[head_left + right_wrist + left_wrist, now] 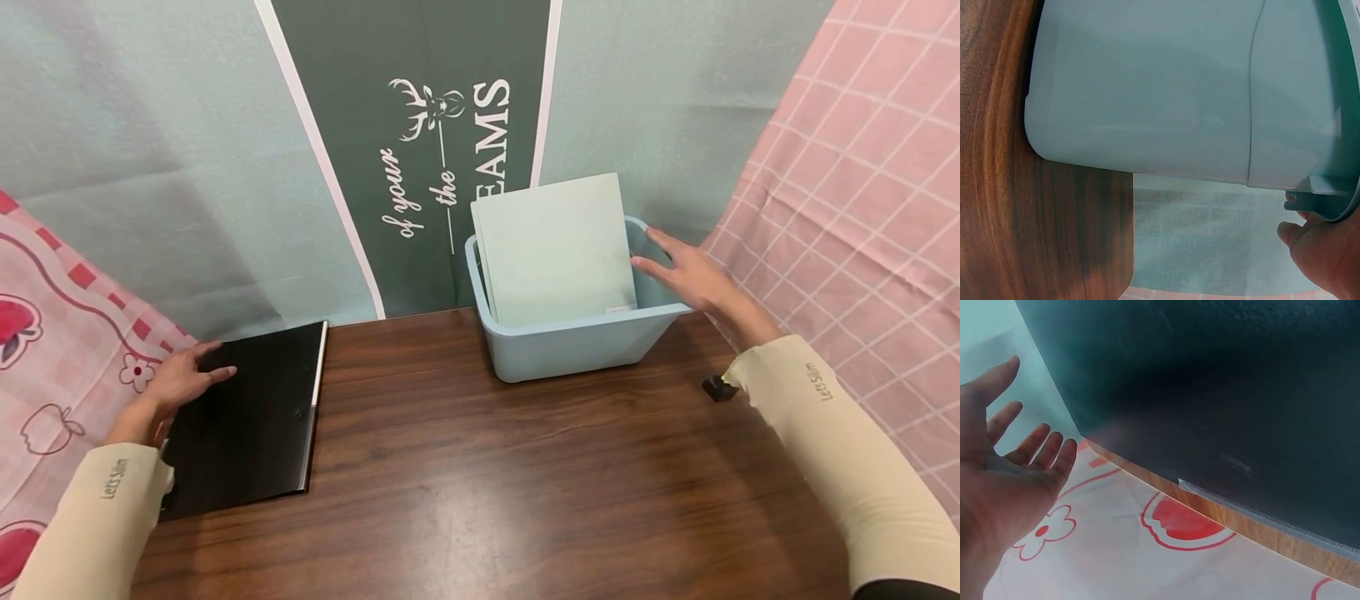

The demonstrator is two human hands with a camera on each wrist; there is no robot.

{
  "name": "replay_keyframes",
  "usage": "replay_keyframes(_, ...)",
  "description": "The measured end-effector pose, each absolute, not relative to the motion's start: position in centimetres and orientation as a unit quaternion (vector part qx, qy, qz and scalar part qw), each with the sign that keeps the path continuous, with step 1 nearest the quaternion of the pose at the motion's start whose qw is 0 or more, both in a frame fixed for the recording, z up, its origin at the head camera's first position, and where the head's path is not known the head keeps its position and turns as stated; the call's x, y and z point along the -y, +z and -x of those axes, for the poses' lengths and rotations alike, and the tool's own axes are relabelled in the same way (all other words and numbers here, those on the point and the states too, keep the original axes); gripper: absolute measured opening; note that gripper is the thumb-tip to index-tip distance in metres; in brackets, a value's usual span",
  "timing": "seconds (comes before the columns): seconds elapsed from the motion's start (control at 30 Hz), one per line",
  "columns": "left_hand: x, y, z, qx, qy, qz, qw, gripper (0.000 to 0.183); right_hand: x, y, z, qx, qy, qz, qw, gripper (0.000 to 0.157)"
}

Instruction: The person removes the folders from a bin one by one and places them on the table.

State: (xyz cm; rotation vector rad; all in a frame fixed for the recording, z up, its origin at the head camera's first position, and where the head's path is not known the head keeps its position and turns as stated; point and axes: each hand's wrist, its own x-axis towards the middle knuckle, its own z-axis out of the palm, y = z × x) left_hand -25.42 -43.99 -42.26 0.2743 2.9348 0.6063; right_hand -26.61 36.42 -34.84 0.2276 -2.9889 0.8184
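My left hand point(180, 383) is at the far-left side of a black file folder point(255, 417), fingers extended and loosely spread. The folder lies flat on the table, a pale strip along its right edge. In the left wrist view, the left hand point(1016, 450) holds nothing and shows beside the dark folder point(1222, 425). At the right end of a light blue plastic bin point(577, 354), my right hand point(693, 275) holds the rim, thumb on the inner side. The right wrist view shows fingertips of that hand point(1322, 250) under the bin's point(1147, 106) rim. Pale green folders point(555, 250) lean upright inside the bin.
A brown wooden table point(450, 467) bears the bin and the folder. Behind it hangs a grey-green curtain point(187, 167) with a dark printed panel. Pink patterned cloths stand at left and right. A small black object point(718, 388) is by the right sleeve.
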Motion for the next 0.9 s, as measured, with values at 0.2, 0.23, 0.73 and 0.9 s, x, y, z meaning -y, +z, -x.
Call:
replay_keyframes(0.2,43.5,-42.0,25.4,-0.971,0.211,-0.097,0.051,0.066,-36.2,-34.8,26.8,0.961,0.264,-0.076,0.018,0.089)
replay_keyframes(0.23,43.4,-42.0,25.4,-0.971,0.213,-0.099,0.047,0.065,-36.2,-34.8,26.8,0.961,0.264,-0.076,0.018,0.089)
replay_keyframes(0.73,40.6,-40.6,25.8,-0.963,0.242,-0.114,0.011,0.064,-36.4,-34.8,26.6,0.962,0.262,-0.071,0.012,0.090)
replay_keyframes(0.9,39.7,-39.5,25.9,-0.960,0.253,-0.117,0.017,0.067,-36.3,-34.7,26.5,0.963,0.258,-0.070,0.011,0.090)
